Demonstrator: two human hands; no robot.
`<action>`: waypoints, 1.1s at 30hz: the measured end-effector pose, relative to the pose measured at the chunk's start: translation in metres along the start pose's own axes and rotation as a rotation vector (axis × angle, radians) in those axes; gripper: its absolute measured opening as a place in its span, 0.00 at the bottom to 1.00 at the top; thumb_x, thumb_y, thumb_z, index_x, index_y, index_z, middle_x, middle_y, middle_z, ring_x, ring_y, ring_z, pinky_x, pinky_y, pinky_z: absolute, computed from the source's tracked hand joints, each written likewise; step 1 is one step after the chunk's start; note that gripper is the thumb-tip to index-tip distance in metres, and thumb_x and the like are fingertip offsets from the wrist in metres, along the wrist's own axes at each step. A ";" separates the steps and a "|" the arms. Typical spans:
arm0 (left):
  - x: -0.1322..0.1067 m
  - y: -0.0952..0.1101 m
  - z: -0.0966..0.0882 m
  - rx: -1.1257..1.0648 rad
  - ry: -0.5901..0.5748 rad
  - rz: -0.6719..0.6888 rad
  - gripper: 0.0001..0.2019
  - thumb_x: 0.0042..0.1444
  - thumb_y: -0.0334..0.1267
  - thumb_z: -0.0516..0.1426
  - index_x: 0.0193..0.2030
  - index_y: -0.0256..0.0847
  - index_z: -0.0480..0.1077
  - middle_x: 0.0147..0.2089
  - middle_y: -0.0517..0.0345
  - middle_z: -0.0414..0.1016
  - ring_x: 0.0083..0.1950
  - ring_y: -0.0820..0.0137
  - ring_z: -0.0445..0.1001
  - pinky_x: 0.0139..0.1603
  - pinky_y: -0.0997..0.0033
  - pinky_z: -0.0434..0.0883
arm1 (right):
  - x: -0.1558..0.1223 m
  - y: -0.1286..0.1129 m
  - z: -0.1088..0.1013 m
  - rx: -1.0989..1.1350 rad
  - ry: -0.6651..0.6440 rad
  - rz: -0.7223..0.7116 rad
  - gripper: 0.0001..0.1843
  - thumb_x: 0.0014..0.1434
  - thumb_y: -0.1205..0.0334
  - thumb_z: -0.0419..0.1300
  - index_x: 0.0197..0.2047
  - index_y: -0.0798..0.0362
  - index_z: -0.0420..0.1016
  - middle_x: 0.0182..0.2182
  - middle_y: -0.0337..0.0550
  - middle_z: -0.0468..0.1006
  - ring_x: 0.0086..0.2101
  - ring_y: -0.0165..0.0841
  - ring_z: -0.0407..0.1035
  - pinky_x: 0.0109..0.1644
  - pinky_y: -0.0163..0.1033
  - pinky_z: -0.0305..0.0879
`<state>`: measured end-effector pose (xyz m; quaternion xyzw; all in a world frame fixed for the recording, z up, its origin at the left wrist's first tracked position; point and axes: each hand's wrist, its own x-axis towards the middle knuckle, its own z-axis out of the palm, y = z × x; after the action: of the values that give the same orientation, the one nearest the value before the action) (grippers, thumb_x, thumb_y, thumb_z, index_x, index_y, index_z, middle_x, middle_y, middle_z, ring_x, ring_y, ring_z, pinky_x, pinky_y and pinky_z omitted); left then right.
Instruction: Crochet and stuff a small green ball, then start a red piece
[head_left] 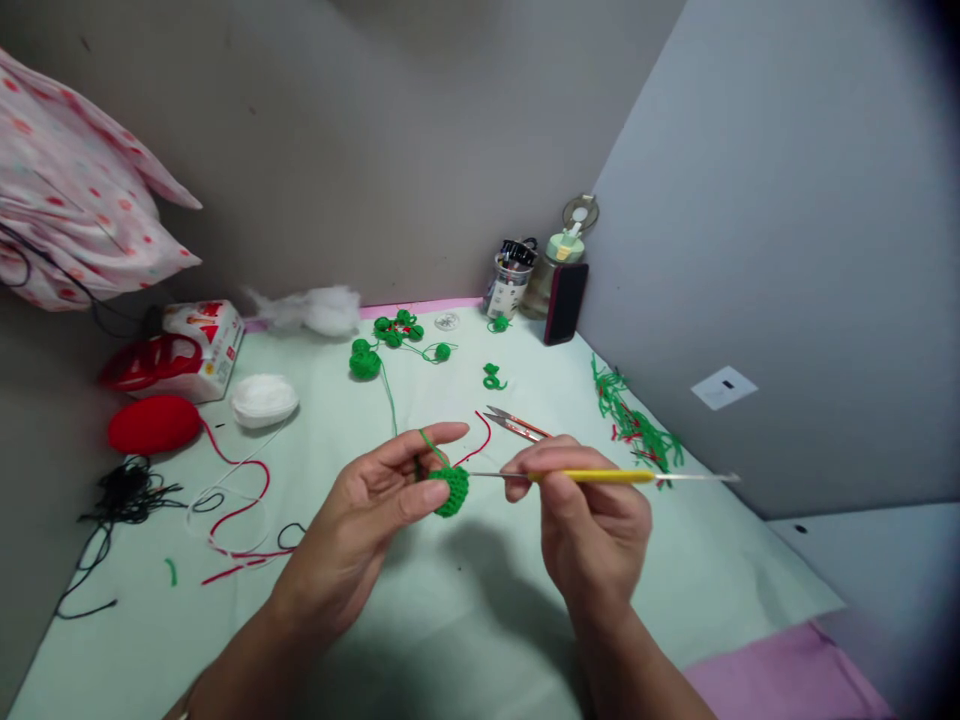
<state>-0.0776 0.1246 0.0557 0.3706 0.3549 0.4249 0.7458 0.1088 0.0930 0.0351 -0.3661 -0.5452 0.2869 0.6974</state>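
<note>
My left hand [379,505] pinches a small green crochet piece [451,494] between thumb and fingers. Green working yarn [391,400] runs over its raised index finger and back toward a green yarn ball [365,362]. In my right hand [589,510] is a crochet hook [592,477] with a yellow handle, held like a pencil. The hook's thin metal tip reaches the green piece's edge; whether it sits inside a stitch I cannot tell. A short red yarn tail [485,440] sticks up behind the piece. Thread snips [516,424] lie just beyond my right hand.
Red yarn [154,424], white yarn [265,400] and tangled black yarn [127,492] lie at left. Small green balls [394,330] and white stuffing [322,310] are farther back. A phone [567,304] leans against a bottle [541,285] beside a pen cup [510,285]. Yarn scraps [637,425] line the right wall.
</note>
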 end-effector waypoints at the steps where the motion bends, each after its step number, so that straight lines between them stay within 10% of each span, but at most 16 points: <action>1: 0.000 0.000 0.000 0.027 -0.002 0.018 0.20 0.53 0.40 0.72 0.54 0.46 0.84 0.37 0.57 0.74 0.40 0.68 0.68 0.45 0.70 0.67 | 0.001 0.001 0.001 0.062 0.001 0.052 0.09 0.71 0.63 0.61 0.44 0.46 0.84 0.33 0.42 0.83 0.29 0.33 0.75 0.34 0.41 0.75; 11: 0.005 -0.016 0.004 0.103 0.033 0.066 0.20 0.55 0.41 0.72 0.56 0.51 0.82 0.40 0.59 0.76 0.44 0.68 0.74 0.51 0.69 0.72 | -0.001 0.003 0.010 -0.114 -0.113 -0.010 0.13 0.69 0.68 0.62 0.49 0.43 0.85 0.38 0.42 0.86 0.36 0.35 0.80 0.38 0.41 0.79; 18: 0.003 -0.019 0.009 -0.104 -0.070 -0.065 0.33 0.54 0.41 0.73 0.67 0.49 0.73 0.41 0.58 0.77 0.43 0.70 0.74 0.48 0.71 0.71 | -0.017 0.005 0.004 -0.581 -0.250 -0.416 0.31 0.63 0.74 0.66 0.65 0.39 0.76 0.49 0.47 0.85 0.46 0.41 0.80 0.46 0.46 0.80; 28: 0.005 -0.009 0.002 -0.141 -0.122 -0.114 0.25 0.55 0.40 0.71 0.60 0.47 0.79 0.38 0.59 0.77 0.40 0.71 0.74 0.49 0.70 0.70 | 0.007 0.004 0.003 0.177 -0.055 0.140 0.08 0.69 0.57 0.63 0.42 0.46 0.85 0.31 0.41 0.82 0.26 0.32 0.73 0.29 0.39 0.73; 33: 0.004 -0.016 0.005 0.056 -0.111 0.004 0.21 0.56 0.40 0.71 0.58 0.52 0.80 0.47 0.55 0.82 0.52 0.63 0.77 0.56 0.65 0.71 | 0.003 0.010 0.005 0.122 -0.116 0.182 0.07 0.68 0.58 0.65 0.43 0.46 0.86 0.38 0.45 0.86 0.41 0.38 0.79 0.43 0.44 0.78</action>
<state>-0.0658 0.1210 0.0430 0.4150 0.3239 0.3949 0.7529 0.1049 0.1020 0.0286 -0.3538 -0.5307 0.4023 0.6567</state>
